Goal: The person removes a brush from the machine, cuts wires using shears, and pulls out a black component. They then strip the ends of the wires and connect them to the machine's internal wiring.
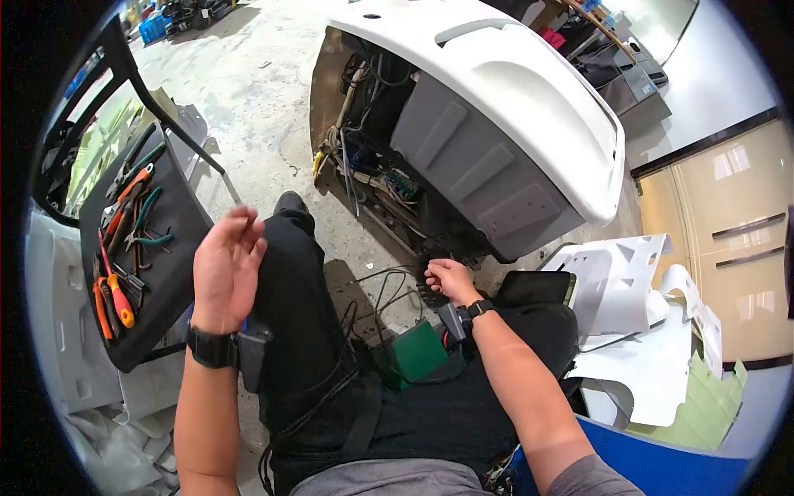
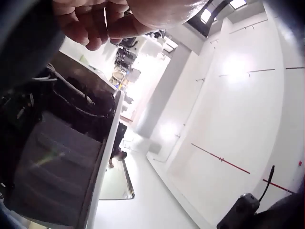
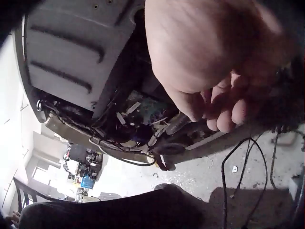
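Note:
My left hand (image 1: 227,273) is raised beside the chair with the tools, palm turned up and fingers loosely bent, holding nothing. In the left wrist view its fingertips (image 2: 93,40) show at the top edge. My right hand (image 1: 451,281) hovers over my right knee, near the lower edge of a large white-shelled machine (image 1: 538,91). Its fingers curl loosely, and no held object shows between them in the right wrist view. A black coiled cable (image 1: 428,296) lies just below that hand. Wiring and a green circuit board (image 1: 403,188) are exposed in the machine's open underside.
A black chair seat (image 1: 178,194) at left carries several pliers and a red-and-yellow screwdriver (image 1: 121,299). Loose black cables (image 1: 380,293) run over the floor by a green box (image 1: 418,351). White plastic panels (image 1: 637,364) lie at right.

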### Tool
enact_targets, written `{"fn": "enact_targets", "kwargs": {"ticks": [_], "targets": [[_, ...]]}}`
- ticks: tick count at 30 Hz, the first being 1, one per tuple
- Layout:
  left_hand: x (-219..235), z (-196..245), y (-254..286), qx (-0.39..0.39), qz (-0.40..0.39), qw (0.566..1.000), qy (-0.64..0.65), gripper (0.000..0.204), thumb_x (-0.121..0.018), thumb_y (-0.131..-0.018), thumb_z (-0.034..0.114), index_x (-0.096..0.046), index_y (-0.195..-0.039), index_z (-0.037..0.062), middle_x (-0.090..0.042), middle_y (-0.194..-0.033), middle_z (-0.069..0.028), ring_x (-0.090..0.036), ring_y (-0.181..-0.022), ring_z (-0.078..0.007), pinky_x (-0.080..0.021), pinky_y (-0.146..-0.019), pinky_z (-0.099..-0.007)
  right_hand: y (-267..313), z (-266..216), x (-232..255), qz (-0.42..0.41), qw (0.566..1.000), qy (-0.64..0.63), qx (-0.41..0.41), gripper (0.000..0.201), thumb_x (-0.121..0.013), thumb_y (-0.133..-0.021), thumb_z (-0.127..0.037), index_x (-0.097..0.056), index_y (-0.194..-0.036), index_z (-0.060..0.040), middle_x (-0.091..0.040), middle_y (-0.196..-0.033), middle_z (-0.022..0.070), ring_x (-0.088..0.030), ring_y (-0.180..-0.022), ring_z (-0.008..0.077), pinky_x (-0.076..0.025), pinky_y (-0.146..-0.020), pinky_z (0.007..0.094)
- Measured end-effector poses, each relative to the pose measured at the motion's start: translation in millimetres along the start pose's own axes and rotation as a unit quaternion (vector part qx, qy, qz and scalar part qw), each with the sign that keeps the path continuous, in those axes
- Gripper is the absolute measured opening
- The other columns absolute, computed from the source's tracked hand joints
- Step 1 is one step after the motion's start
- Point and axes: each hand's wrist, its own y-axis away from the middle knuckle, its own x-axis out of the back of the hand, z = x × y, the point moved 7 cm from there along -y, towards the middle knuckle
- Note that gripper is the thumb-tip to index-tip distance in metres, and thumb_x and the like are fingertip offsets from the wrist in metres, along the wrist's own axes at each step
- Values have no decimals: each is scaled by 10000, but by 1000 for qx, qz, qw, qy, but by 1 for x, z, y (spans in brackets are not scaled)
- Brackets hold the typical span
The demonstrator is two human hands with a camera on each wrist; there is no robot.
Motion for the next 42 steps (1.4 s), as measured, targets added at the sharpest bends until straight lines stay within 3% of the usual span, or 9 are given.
{"fn": "enact_targets", "kwargs": {"ticks": [9, 15, 20, 22, 25, 27, 32, 36, 42], "targets": [[-95, -33, -62, -31, -89, 995, -30, 155, -505, -822, 87, -540, -957, 19, -572, -872, -28, -558, -806, -128, -433, -731, -264, -27, 23, 22, 78, 972, -214, -60, 157, -526, -849, -154, -491, -961, -48, -597, -830, 89, -585, -669, 166, -478, -554, 271], [-74, -96, -93, 81, -19, 996, -46, 175, -474, -828, 75, -535, -976, 4, -562, -858, -42, -552, -768, -119, -447, -664, -247, -43, 26, 30, 86, 952, -278, -93, 184, -535, -843, -177, -552, -890, 0, -612, -816, 106, -587, -707, 187, -478, -598, 281], [-80, -92, -102, 53, -45, 995, -71, 203, -459, -836, 82, -518, -1009, -5, -547, -878, -35, -546, -766, -120, -438, -681, -248, -43, 18, 33, 65, 930, -346, -106, 278, -504, -865, -240, -581, -891, 26, -621, -776, 103, -571, -679, 164, -467, -598, 267], [-80, -97, -106, 54, -43, 994, -84, 211, -450, -837, 82, -518, -1013, -11, -542, -881, -32, -543, -772, -121, -431, -679, -248, -26, 2, 25, 5, 987, -137, -89, 288, -507, -874, -229, -582, -932, 43, -626, -788, 95, -572, -671, 145, -464, -598, 259], [-86, -103, -109, 57, -48, 992, -105, 225, -434, -833, 75, -520, -1016, -21, -543, -883, -38, -542, -773, -119, -426, -655, -239, 46, -111, 0, 94, 978, 52, 178, 214, -503, -886, -161, -595, -932, 27, -633, -809, 79, -570, -662, 108, -461, -599, 224], [-92, -107, -109, 62, -34, 991, -110, 226, -433, -833, 75, -521, -1017, -22, -544, -881, -41, -544, -767, -119, -424, -645, -237, 98, -172, 1, 153, 926, 61, 339, 159, -535, -854, -126, -609, -886, 12, -636, -810, 72, -578, -682, 118, -464, -627, 247], [-95, -122, -113, 58, -41, 990, -118, 223, -429, -823, 55, -528, -1009, -20, -555, -866, -44, -551, -735, -116, -428, -621, -237, 197, -269, 37, 393, 647, 261, 598, 150, -493, -797, 10, -577, -922, 10, -596, -873, 130, -573, -808, 245, -449, -739, 311], [-98, -130, -109, 72, -30, 987, -141, 220, -434, -822, 61, -534, -1005, -8, -559, -858, -42, -555, -736, -114, -425, -616, -229, 198, -286, 46, 439, 547, 387, 599, 142, -524, -800, -43, -576, -925, 3, -598, -929, 132, -552, -885, 279, -441, -762, 341], [-96, -135, -105, 85, -29, 985, -148, 208, -450, -824, 68, -528, -1005, 4, -546, -866, -34, -553, -741, -116, -436, -628, -241, 176, -292, 55, 492, 484, 451, 566, 118, -556, -796, -97, -603, -887, -38, -628, -868, 83, -582, -799, 254, -443, -718, 331]]}}
